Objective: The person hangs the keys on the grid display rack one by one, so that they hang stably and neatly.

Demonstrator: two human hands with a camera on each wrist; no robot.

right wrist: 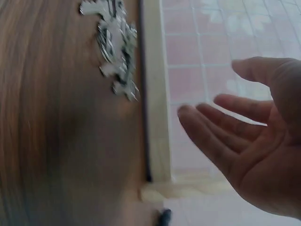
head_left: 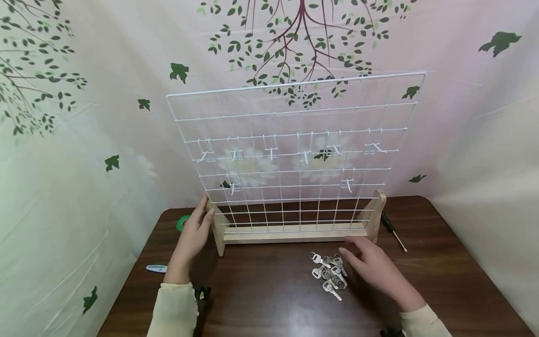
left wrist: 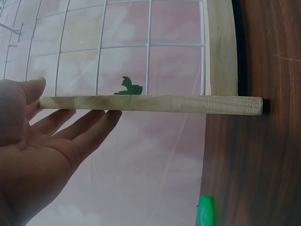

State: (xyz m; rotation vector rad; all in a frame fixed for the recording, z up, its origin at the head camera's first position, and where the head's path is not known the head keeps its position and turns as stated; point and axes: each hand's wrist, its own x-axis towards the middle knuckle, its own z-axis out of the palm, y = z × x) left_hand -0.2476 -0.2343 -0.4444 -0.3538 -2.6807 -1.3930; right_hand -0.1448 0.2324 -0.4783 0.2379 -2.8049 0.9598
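Observation:
A white wire grid rack (head_left: 300,187) stands upright in a wooden base (head_left: 294,237), several white hooks hanging on its wires. My left hand (head_left: 195,236) holds the left wooden side support (left wrist: 155,103) of the rack, fingers along its outer face and thumb at the inner side. My right hand (head_left: 375,267) hovers by the right end of the base with fingers loosely extended and nothing in them. Just left of that hand lies a pile of silver keys (head_left: 330,274) with rings on the table; the right wrist view shows the keys (right wrist: 115,42) blurred.
A screwdriver (head_left: 393,231) lies right of the rack on the dark wooden table (head_left: 261,290). Behind the left hand is a green round object (head_left: 182,223). A small light-blue and white flat object (head_left: 156,268) rests near the left forearm. Printed fabric (head_left: 126,70) hangs behind the table.

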